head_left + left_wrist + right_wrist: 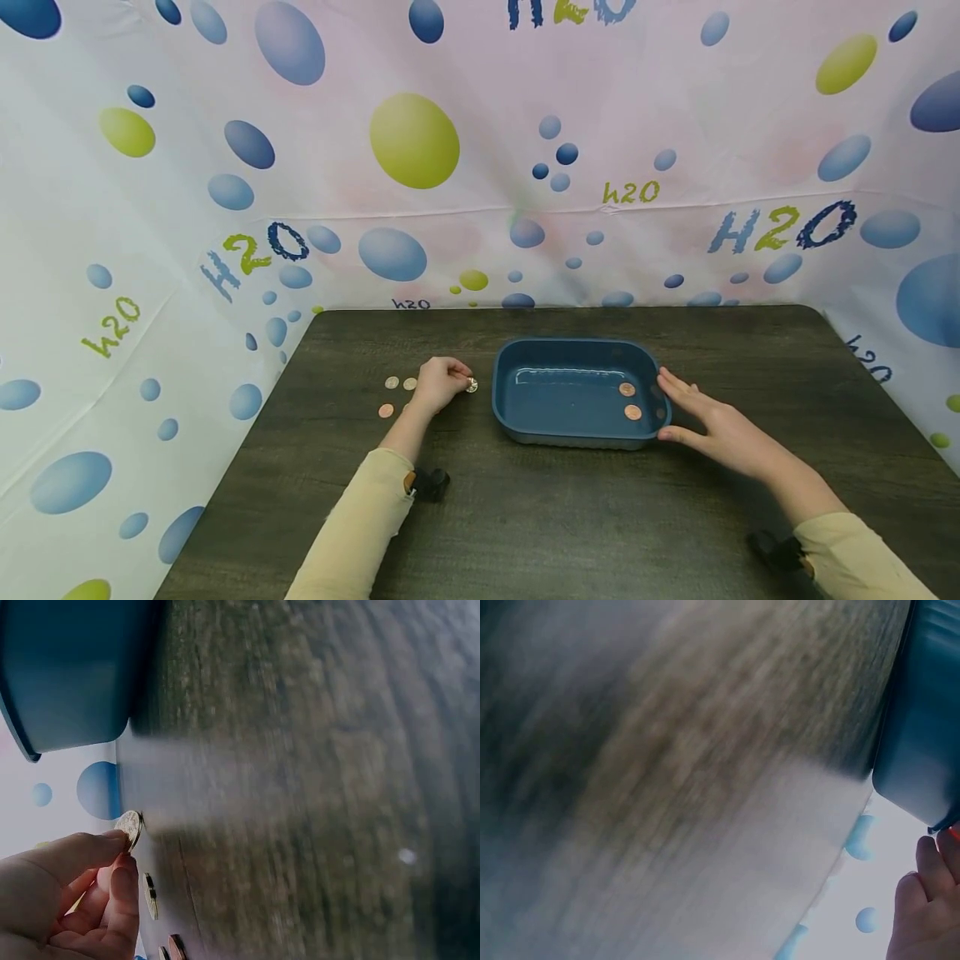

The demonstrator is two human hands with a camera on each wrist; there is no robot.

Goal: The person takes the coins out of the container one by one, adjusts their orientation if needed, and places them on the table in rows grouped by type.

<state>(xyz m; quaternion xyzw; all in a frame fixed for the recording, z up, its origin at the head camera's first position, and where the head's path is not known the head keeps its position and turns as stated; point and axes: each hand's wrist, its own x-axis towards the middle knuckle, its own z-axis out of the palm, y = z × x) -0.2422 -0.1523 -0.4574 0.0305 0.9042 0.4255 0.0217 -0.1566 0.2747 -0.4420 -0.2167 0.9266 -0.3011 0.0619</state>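
Observation:
My left hand (pixel 441 385) pinches a gold-coloured coin (pixel 130 829) between thumb and fingertips, just left of the blue rectangular dish (pixel 570 435). In the left wrist view, the coin stands tilted on edge in the fingertips. My right hand (pixel 716 425) touches the right end of the dish, its fingers fairly straight at the rim. Two copper coins (pixel 633 412) lie inside the dish toward its right side. Left of the left hand, two pale coins (pixel 392 382) and a copper coin (pixel 386 411) lie on the table; the hand may hide others.
The dark wood-grain table (pixel 570 517) runs back to a white curtain (pixel 480 183) printed with blue and green ovals. A black wrist camera (pixel 432 485) sits at the left cuff, another black camera (pixel 774 550) at the right cuff.

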